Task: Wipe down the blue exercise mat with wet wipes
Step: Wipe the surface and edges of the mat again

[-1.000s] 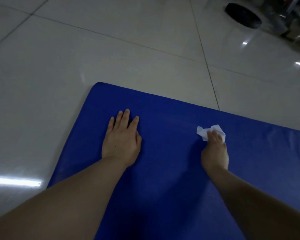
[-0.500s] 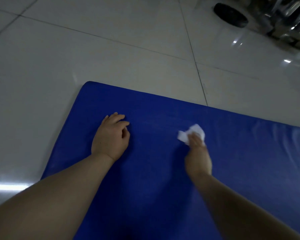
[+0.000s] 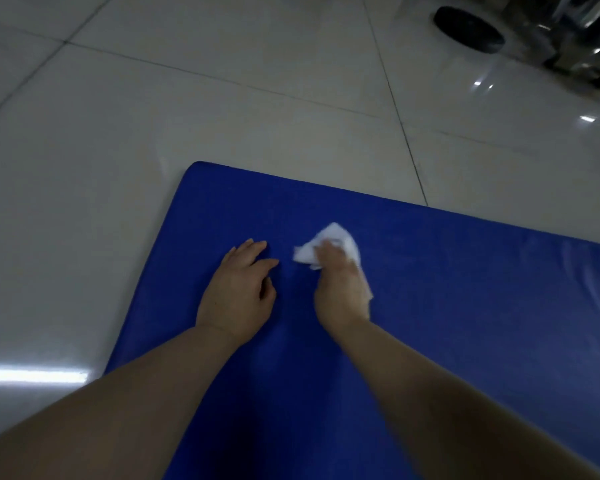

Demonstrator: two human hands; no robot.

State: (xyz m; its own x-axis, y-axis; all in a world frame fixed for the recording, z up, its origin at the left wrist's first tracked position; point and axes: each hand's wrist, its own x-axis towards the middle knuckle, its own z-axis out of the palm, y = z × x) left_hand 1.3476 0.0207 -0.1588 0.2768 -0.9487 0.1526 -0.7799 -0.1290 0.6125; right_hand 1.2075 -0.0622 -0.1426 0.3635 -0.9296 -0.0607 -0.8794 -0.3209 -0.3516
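The blue exercise mat (image 3: 447,306) lies on the floor, its far left corner in view. My right hand (image 3: 340,289) grips a crumpled white wet wipe (image 3: 329,242) and presses it on the mat near the far edge. My left hand (image 3: 239,292) rests on the mat just left of the wipe, fingers loosely bent, holding nothing. Both forearms reach in from the bottom of the view.
Glossy white floor tiles (image 3: 153,116) surround the mat on the left and far side. A black round disc (image 3: 468,27) lies on the floor at the top right, next to shiny metal equipment (image 3: 582,36).
My right hand has slid the wipe leftward across the mat, close to my left hand. The left hand's fingers went from flat and spread to loosely bent.
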